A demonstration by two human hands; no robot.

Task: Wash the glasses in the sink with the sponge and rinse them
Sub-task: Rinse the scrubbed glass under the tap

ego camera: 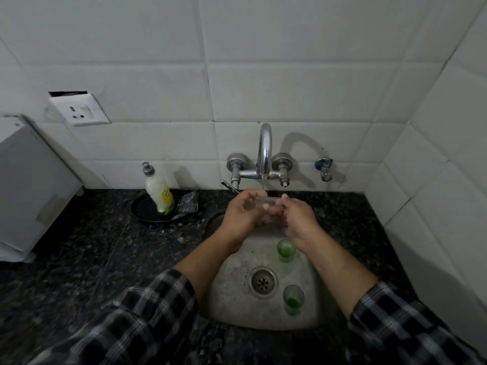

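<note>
A clear glass [263, 208] lies sideways between both hands, right under the water running from the chrome tap [264, 151]. My left hand [241, 219] grips its left end with curled fingers. My right hand [297, 219] holds its right end, thumb on top. Two glasses with green residue stand upright in the steel sink [232, 293]: one [286, 250] just below my right wrist, the other [293, 299] right of the drain [263, 281]. No sponge shows in either hand.
A dish-soap bottle [159, 192] leans in a black dish [147, 209] on the dark granite counter [92, 246], with a grey scrub pad [188, 202] beside it. A white box [29, 191] stands at far left. Tiled walls close the back and right.
</note>
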